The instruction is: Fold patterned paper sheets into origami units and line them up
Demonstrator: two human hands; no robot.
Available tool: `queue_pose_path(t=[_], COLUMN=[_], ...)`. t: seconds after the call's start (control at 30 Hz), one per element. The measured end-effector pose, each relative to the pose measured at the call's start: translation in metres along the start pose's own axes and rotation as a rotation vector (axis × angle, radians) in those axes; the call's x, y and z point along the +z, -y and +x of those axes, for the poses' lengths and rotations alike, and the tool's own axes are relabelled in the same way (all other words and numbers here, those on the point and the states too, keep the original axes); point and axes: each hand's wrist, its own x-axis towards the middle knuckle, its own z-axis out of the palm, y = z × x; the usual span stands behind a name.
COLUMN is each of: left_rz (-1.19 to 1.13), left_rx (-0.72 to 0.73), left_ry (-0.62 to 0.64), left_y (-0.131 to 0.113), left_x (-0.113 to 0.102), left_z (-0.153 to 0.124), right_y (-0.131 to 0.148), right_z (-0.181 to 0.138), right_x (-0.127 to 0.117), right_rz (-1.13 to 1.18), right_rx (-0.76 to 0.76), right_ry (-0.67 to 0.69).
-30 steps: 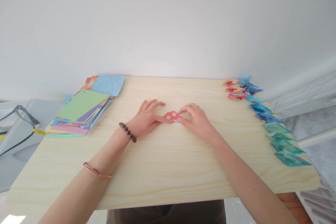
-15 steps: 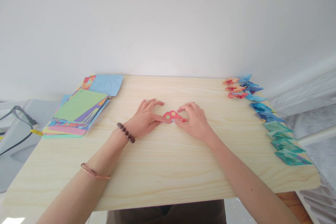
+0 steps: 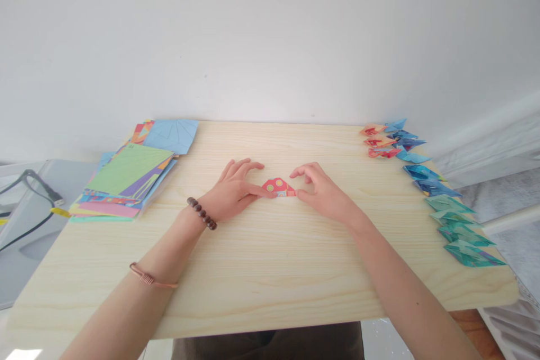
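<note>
A small sheet of origami paper (image 3: 279,187), red with yellow-green dots and folded into a low, peaked shape, lies flat at the middle of the table. My left hand (image 3: 237,188) holds it down, its thumb pressing on the lower left corner while the other fingers arch out above the wood. At the opposite corner, the thumb tip of my right hand (image 3: 323,191) rests at the paper's edge. That hand's index finger is bent and raised clear of the sheet, leaving a gap between finger and thumb.
A stack of coloured paper (image 3: 126,174) sits at the table's left side, with a light blue sheet (image 3: 172,135) at its back. Along the right edge stand several folded paper pieces: red ones (image 3: 382,153), blue ones (image 3: 436,187) and green ones (image 3: 472,253). A black cable (image 3: 40,180) lies beyond the left edge.
My right hand has slid right along the paper to its right corner, uncovering more of the lower edge. My left hand stays in place.
</note>
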Motion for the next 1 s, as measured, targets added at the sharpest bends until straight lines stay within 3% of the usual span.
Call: queue_pose_path(t=[0.7,0.8,1.0], left_rz=[-0.035,-0.034,-0.011], left_rx=[0.05,0.05,0.054], left_ry=[0.018,0.014,0.02], left_y=[0.008,0.008,0.009], left_x=[-0.009,-0.009,-0.008], left_z=[-0.003,-0.003,-0.006], right_y=[-0.005,-0.005,0.009], right_z=[0.0,0.0,0.0], right_x=[-0.015,-0.008,0.022], right_rz=[0.052,0.042,-0.147], right_rx=[-0.053,-0.087,-0.036], right_ry=[0.146,0.09,-0.191])
